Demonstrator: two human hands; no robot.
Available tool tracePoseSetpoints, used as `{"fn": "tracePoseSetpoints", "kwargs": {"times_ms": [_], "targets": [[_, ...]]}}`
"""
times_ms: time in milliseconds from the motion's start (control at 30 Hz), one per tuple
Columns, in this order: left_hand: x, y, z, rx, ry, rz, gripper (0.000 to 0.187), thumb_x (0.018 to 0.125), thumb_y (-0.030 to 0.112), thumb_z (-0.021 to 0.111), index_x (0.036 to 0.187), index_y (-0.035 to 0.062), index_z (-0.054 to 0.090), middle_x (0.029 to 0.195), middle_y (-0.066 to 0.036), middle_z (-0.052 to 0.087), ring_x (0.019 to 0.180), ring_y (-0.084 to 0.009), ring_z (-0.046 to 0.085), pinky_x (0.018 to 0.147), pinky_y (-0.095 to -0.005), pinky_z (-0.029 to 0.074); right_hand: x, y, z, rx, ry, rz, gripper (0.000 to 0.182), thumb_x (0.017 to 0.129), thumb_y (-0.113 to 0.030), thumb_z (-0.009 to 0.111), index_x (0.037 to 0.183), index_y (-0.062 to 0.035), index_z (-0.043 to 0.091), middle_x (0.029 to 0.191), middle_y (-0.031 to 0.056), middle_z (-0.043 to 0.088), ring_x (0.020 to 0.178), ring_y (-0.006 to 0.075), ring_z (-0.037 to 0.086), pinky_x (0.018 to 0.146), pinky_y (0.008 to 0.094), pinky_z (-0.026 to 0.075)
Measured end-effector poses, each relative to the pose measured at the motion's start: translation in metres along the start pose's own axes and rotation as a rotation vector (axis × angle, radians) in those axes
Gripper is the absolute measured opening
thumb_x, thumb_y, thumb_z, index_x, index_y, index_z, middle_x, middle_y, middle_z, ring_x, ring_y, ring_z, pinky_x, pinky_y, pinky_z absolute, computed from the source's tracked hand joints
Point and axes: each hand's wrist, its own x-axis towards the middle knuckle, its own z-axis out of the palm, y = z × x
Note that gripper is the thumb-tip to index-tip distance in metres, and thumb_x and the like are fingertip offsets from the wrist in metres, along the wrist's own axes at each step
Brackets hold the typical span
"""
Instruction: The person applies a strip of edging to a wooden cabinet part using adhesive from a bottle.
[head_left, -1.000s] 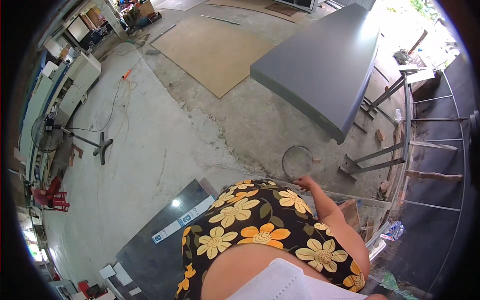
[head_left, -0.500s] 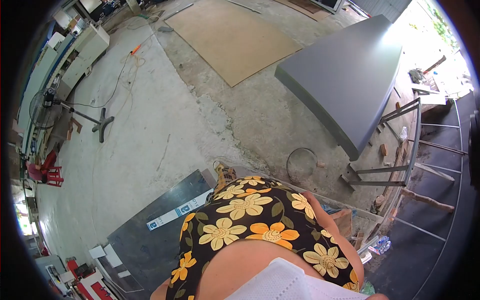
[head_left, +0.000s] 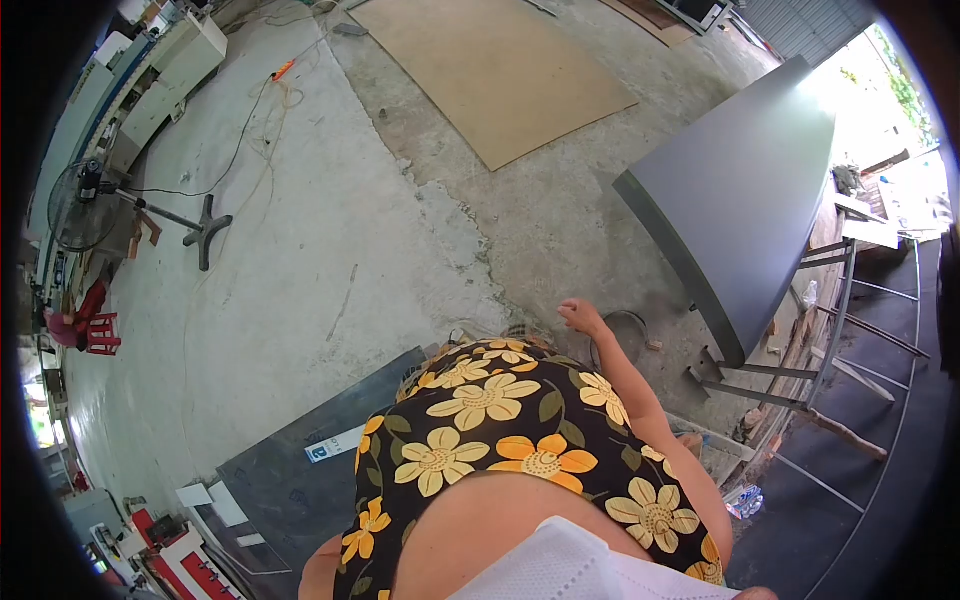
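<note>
Out in front of the floral clothing (head_left: 485, 400), my right hand (head_left: 580, 316) hangs over the concrete floor with its fingers curled; whether anything small is in them cannot be made out. Just right of this hand a dark thin ring (head_left: 628, 335) lies on the floor. My left hand is hidden; only part of that arm shows at the lower left edge of the clothing. A dark sheet (head_left: 300, 470) with a white-and-blue strip (head_left: 335, 444) lies on the floor to the left of my body.
A large grey curved panel (head_left: 740, 200) rests on a metal frame (head_left: 845, 310) at the right. A brown board (head_left: 490, 75) lies ahead. At the left are a standing fan (head_left: 205, 232), a red stool (head_left: 103, 334), an orange power strip (head_left: 284, 69) and its cable.
My right hand has come into view, reaching forward from my side. The view has shifted, so the grey panel sits further right and lower, and less of the white-and-blue strip shows.
</note>
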Motion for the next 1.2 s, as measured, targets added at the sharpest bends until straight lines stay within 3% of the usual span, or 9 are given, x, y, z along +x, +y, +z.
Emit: {"fn": "tracePoseSetpoints", "kwargs": {"times_ms": [100, 433, 667, 767, 867, 900, 933, 1067, 1200], "targets": [[0.013, 0.009, -0.019, 0.0, 0.002, -0.014, 0.053, 0.084, 0.043, 0.05, 0.125, 0.0089, 0.047, 0.13, -0.019, 0.042, 0.121, -0.0388, 0.039, 0.101, -0.0488, 0.031, 0.007, -0.025, 0.001, -0.047, 0.013, -0.036, 0.044, 0.081, -0.032, 0.06, 0.113, -0.0018, 0.057, 0.089, 0.0104, 0.065, 0.07, 0.0184, 0.064, 0.056, 0.0322, 0.05], [0.077, 0.076, -0.085, 0.1, -0.033, -0.066, 0.051, 0.084, 0.042, 0.049, 0.123, 0.0085, 0.049, 0.129, -0.018, 0.045, 0.121, -0.0381, 0.041, 0.101, -0.0488, 0.032, 0.055, 0.032, -0.029, -0.118, -0.143, 0.537, 0.039, 0.08, -0.035, 0.061, 0.109, -0.0091, 0.06, 0.097, 0.0105, 0.063, 0.083, 0.0256, 0.063, 0.072, 0.0445, 0.05], [0.189, 0.196, -0.126, 0.374, -0.128, -0.069, 0.05, 0.085, 0.041, 0.049, 0.122, 0.0083, 0.051, 0.128, -0.017, 0.047, 0.12, -0.0377, 0.042, 0.1, -0.0488, 0.032, 0.212, 0.009, -0.074, -0.079, -0.216, 0.522, 0.049, 0.082, -0.04, 0.059, 0.12, -0.0099, 0.051, 0.106, 0.0112, 0.059, 0.091, 0.028, 0.061, 0.08, 0.0463, 0.049], [0.264, 0.296, -0.146, 0.616, -0.182, -0.029, 0.049, 0.085, 0.041, 0.049, 0.121, 0.0082, 0.051, 0.128, -0.016, 0.048, 0.12, -0.0375, 0.042, 0.1, -0.0488, 0.032, 0.317, -0.032, -0.104, -0.152, -0.208, 0.399, 0.05, 0.084, -0.042, 0.056, 0.12, -0.009, 0.051, 0.106, 0.0116, 0.059, 0.093, 0.0271, 0.061, 0.078, 0.0451, 0.049], [0.32, 0.465, -0.177, 1.022, -0.132, 0.144, 0.049, 0.085, 0.041, 0.049, 0.121, 0.008, 0.052, 0.127, -0.016, 0.049, 0.12, -0.0372, 0.043, 0.1, -0.0488, 0.033, 0.401, -0.107, -0.148, -0.195, -0.079, 0.253, 0.045, 0.086, -0.042, 0.052, 0.113, -0.0064, 0.056, 0.096, 0.0143, 0.062, 0.084, 0.024, 0.063, 0.069, 0.0411, 0.049], [0.325, 0.537, -0.186, 1.12, -0.063, 0.23, 0.049, 0.085, 0.041, 0.049, 0.121, 0.008, 0.052, 0.127, -0.016, 0.049, 0.12, -0.0372, 0.043, 0.1, -0.0488, 0.033, 0.409, -0.131, -0.158, -0.188, 0.134, -0.04, 0.042, 0.085, -0.039, 0.052, 0.107, -0.0037, 0.058, 0.081, 0.0159, 0.062, 0.069, 0.0231, 0.062, 0.061, 0.0377, 0.047], [0.316, 0.612, -0.195, 1.094, 0.068, 0.358, 0.049, 0.085, 0.041, 0.048, 0.12, 0.008, 0.053, 0.127, -0.016, 0.05, 0.119, -0.0371, 0.043, 0.1, -0.0488, 0.033, 0.431, -0.158, -0.173, -0.184, 0.289, -0.239, 0.042, 0.083, -0.037, 0.054, 0.106, -0.0022, 0.058, 0.079, 0.0171, 0.061, 0.067, 0.0216, 0.06, 0.06, 0.0339, 0.047], [0.326, 0.862, -0.192, 0.473, 0.5, 1.141, 0.059, 0.084, 0.03, 0.054, 0.129, -0.0042, 0.037, 0.121, -0.027, 0.05, 0.113, -0.0391, 0.047, 0.092, -0.0446, 0.04, 0.454, -0.304, -0.262, 0.48, 0.364, -0.194, 0.041, 0.086, -0.039, 0.053, 0.115, -0.0095, 0.054, 0.103, 0.0046, 0.059, 0.084, 0.0177, 0.059, 0.063, 0.0343, 0.049], [0.309, 1.043, -0.16, 0.245, 0.389, 1.318, 0.063, 0.083, 0.03, 0.057, 0.131, -0.0043, 0.035, 0.122, -0.027, 0.049, 0.112, -0.0393, 0.049, 0.093, -0.0433, 0.04, 0.506, -0.365, -0.351, 0.892, 0.486, -0.379, 0.048, 0.086, -0.042, 0.056, 0.124, -0.0129, 0.048, 0.106, 0.0034, 0.057, 0.089, 0.0182, 0.058, 0.07, 0.0372, 0.049]]}}
